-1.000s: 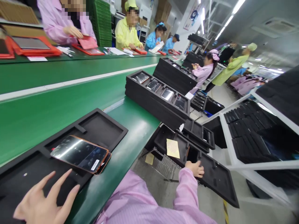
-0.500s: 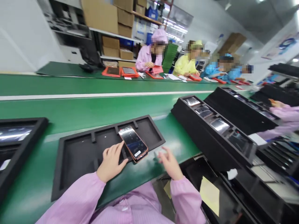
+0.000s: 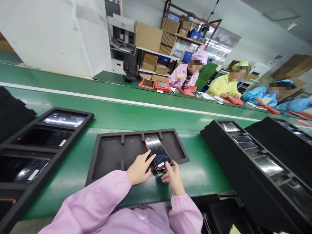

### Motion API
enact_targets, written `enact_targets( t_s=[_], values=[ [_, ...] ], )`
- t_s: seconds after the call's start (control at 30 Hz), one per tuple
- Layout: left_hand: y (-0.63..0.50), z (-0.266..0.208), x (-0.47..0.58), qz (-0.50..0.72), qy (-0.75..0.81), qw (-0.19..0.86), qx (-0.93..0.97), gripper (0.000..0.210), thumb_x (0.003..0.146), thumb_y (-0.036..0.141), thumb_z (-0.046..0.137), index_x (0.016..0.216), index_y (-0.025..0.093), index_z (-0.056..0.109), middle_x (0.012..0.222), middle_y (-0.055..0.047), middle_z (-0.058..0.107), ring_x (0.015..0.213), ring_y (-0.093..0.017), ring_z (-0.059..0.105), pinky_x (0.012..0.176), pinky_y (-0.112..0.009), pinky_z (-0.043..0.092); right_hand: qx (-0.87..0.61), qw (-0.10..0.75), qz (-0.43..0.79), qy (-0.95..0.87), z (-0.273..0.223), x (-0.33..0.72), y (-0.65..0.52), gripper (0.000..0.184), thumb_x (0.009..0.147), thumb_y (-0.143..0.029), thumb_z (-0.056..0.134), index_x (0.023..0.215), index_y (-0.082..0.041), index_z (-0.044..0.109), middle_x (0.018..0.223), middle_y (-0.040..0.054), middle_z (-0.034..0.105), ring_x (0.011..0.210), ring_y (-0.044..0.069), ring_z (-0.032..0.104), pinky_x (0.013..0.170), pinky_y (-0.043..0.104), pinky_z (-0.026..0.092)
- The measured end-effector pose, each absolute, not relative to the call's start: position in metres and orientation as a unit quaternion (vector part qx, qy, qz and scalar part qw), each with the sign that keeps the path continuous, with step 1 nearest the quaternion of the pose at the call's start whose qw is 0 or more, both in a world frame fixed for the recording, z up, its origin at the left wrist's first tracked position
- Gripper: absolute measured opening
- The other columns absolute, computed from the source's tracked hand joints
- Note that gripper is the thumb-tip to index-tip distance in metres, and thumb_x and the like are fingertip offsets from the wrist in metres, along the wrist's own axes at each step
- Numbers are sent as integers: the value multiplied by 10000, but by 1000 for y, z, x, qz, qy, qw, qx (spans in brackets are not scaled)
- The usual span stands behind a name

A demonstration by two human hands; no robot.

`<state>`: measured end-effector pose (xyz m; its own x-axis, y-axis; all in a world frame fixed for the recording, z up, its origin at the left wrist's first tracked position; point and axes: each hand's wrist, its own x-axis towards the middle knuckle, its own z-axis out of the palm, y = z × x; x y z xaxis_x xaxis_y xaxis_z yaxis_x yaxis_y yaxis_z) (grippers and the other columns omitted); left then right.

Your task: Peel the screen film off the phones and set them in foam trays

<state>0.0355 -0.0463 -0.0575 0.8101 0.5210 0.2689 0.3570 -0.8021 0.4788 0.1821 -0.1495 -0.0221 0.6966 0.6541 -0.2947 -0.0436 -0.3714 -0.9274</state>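
Observation:
A smartphone [image 3: 159, 152] with a dark glossy screen, an orange edge and a small white label lies slanted across the front edge of a black tray [image 3: 97, 152]. Another orange-edged layer shows beneath its lower end, perhaps a second phone. My left hand [image 3: 140, 168] rests beside it, fingers spread, with fingertips touching the phone's left edge and screen. At the lower right corner is my right hand [image 3: 174, 177], fingers apart, one fingertip touching the screen near the label. Neither hand is closed around the phone.
A black tray of phones [image 3: 62, 131] stands at left. Stacked black trays [image 3: 214, 143] with phones in compartments rise at right. A white line [image 3: 136, 102] runs along the green bench [image 3: 195, 136]. Across it, several people work with red-orange trays [image 3: 162, 85].
My right hand has moved left to the phone's lower corner, where a fingertip touches it. My left hand stays at the phone's left side. The camera view has turned left.

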Motion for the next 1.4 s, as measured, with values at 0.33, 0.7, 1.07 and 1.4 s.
enact_targets(
  t_s=[0.33, 0.7, 1.07, 1.4],
  values=[
    [-16, -24, 42, 273, 218, 206, 914, 576, 758, 130, 695, 1288, 156, 471, 1346, -189, 509, 1221, -341, 523, 1018, -547, 444, -750, 529, 224, -328, 12, 203, -93, 464, 657, -426, 635, 1015, -132, 614, 847, 63, 672, 689, 187, 611, 634, 297, 503],
    [83, -9, 94, 394, -40, 187, 899, 1071, 609, 439, 793, 1462, 132, 222, 1207, -182, 538, 1115, -319, 553, 996, -483, 449, -742, 471, 166, -446, 63, 184, -47, 561, 624, -323, 600, 1156, -156, 539, 924, 58, 670, 803, 228, 629, 777, 366, 499],
    [37, 7, 17, 504, 110, 271, 813, 1249, 591, 499, 848, 1512, 225, 49, 1245, -153, 481, 1093, -314, 539, 948, -484, 469, -541, 360, 378, -659, 105, 158, -37, 638, 742, -364, 689, 1316, -192, 471, 1120, 79, 645, 995, 229, 651, 838, 330, 555],
    [58, -29, -16, 485, 171, 383, 768, 1361, 463, 588, 901, 1509, 200, 120, 1384, -212, 415, 1283, -392, 449, 1100, -550, 366, -466, 285, 218, -809, 61, 156, 8, 974, 555, -486, 876, 1351, -204, 390, 1399, 157, 418, 1323, 329, 419, 1099, 499, 397]
  ],
)
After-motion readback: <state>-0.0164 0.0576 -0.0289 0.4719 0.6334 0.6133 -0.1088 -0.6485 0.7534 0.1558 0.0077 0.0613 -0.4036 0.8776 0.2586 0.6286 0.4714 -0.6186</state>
